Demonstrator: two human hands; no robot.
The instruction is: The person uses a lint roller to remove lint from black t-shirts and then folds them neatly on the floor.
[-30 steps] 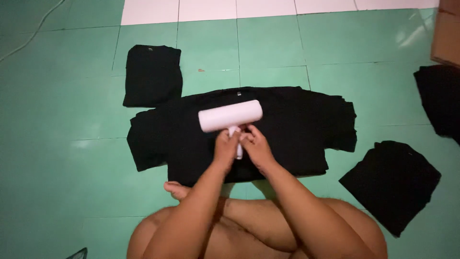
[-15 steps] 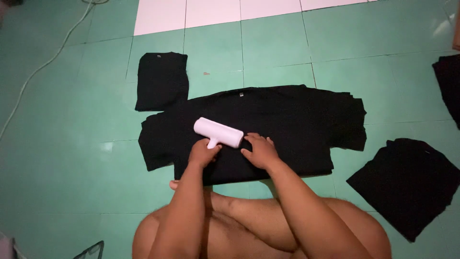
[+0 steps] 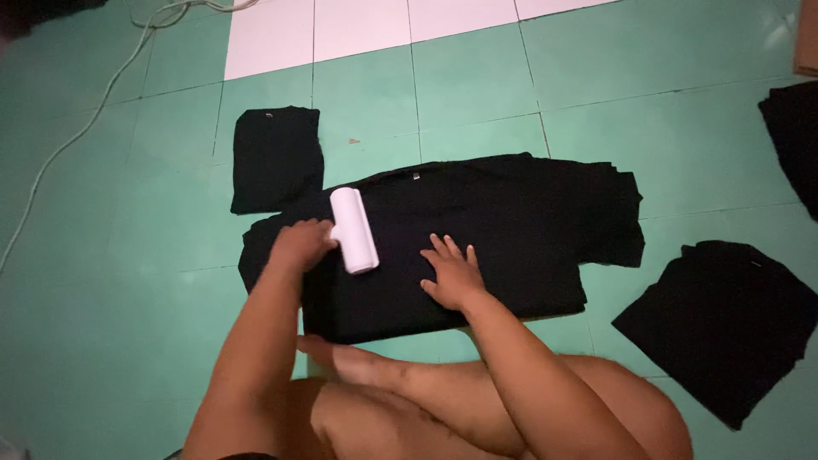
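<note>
Left hand (image 3: 300,244) closed on white lint roller (image 3: 354,230) (handle hidden), resting on spread black T-shirt (image 3: 503,221). Right hand (image 3: 452,274) flat on same shirt, fingers spread. Folded black shirt (image 3: 277,158) beside collar end.

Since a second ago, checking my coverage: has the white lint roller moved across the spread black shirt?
Yes. The lint roller has moved from the shirt's middle toward its left sleeve, held by the left hand.
</note>
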